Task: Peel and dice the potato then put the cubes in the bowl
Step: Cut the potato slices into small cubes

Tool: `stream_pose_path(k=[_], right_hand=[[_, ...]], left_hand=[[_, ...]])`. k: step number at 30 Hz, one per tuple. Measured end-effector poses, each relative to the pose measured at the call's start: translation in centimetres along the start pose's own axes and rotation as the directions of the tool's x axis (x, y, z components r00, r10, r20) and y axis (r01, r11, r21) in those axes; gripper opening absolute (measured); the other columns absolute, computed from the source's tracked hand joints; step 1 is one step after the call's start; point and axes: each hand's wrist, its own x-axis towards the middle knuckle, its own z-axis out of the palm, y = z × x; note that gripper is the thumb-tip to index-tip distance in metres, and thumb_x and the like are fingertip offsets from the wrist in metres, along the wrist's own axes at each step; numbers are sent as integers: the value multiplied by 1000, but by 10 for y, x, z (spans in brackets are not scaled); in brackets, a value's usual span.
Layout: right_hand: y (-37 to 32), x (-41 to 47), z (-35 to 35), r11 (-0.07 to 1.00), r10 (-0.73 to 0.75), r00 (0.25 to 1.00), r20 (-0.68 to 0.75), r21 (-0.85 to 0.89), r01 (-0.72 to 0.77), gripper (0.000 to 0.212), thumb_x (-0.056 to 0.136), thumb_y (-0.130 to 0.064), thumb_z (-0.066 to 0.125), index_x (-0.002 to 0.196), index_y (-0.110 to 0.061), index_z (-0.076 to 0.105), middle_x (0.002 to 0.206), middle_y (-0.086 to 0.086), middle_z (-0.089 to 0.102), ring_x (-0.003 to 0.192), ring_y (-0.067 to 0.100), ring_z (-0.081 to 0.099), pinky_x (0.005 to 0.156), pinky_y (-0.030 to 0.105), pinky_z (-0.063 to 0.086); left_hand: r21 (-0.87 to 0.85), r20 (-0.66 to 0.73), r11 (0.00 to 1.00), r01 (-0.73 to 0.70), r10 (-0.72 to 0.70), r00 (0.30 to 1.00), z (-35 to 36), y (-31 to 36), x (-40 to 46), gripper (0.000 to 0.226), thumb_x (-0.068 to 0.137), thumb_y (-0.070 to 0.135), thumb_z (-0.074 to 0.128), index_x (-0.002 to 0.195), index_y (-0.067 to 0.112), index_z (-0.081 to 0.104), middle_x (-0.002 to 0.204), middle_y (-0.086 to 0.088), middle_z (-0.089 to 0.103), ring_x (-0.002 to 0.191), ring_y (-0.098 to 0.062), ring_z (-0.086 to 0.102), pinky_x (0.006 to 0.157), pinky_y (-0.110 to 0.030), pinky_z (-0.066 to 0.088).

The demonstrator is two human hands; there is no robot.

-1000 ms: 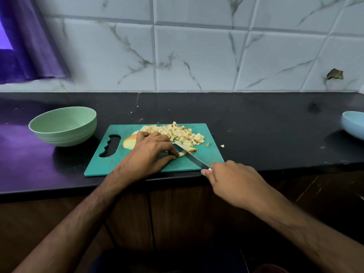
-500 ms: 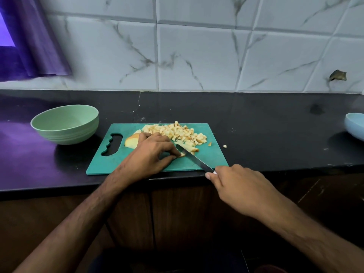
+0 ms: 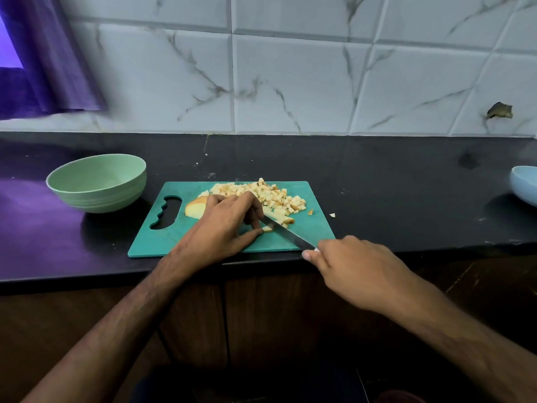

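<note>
You are pinning the potato strips down with your left hand (image 3: pixel 223 225), fingers curled over them and thumb tucked against a small cut piece at the near end, so the work is not sliding while the blade comes through. Your right hand (image 3: pixel 353 270) is wrapped closed around the handle of the knife (image 3: pixel 286 231), with the blade running from that grip up and away to meet your left fingertips — the angle is letting the edge cross the strips right beside your knuckles, which are acting as the guide. Just beyond your left hand, the pile of potato cubes (image 3: pixel 273 196) is lying on the far part of the teal cutting board (image 3: pixel 180 237), pushed clear of the cutting spot. On the far left side of that same hand, an uncut piece of potato (image 3: pixel 196 207) is waiting, partly covered by your fingers. The green bowl (image 3: pixel 97 183) is sitting off the board, well out to the left of your holding hand, with no cubes visible inside — by my reading, dicing is well along but not finished, and the transfer has not begun.
</note>
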Motion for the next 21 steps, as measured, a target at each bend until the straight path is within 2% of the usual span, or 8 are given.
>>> stream_pose_path(k=[2,5,9,15,21], right_hand=[[-5,-5,5,1000,14,1000,13,11,-14,41,107,-55,24,82,-29,43,81,-8,53,68,7,52,56,29,35],[-15,0,10,1000,20,1000,15,19,-20,38,108,-53,26,93,-26,48,82,-6,55,71,8,54,63,32,44],[-22,17,17,1000,2,999,-38,16,-2,37,108,-51,26,99,-24,50,82,-6,52,72,8,52,64,34,42],[-9,20,2,998,-5,999,38,63,3,42,107,-55,25,84,-28,47,86,-5,55,76,8,54,64,33,40],[-10,-5,7,1000,-6,1000,26,7,5,39,107,-56,24,88,-30,46,82,-8,54,70,6,54,58,28,38]], left_hand=[[33,-10,999,-22,22,1000,0,2,0,36,89,25,77,106,31,45,92,17,65,88,-1,53,94,-35,33],[56,-8,998,-35,36,999,-1,3,1,34,90,26,77,105,29,47,93,15,64,88,-4,54,94,-35,34],[52,1,998,-29,29,1000,-3,6,0,35,90,26,76,105,31,45,95,15,61,88,-5,54,93,-36,35],[45,14,999,-20,20,1000,-4,8,1,35,90,26,76,102,32,43,92,16,61,86,-6,55,93,-38,36],[65,1,997,-37,37,999,-2,4,1,37,90,26,76,100,32,41,88,16,58,81,-5,50,90,-36,36]])
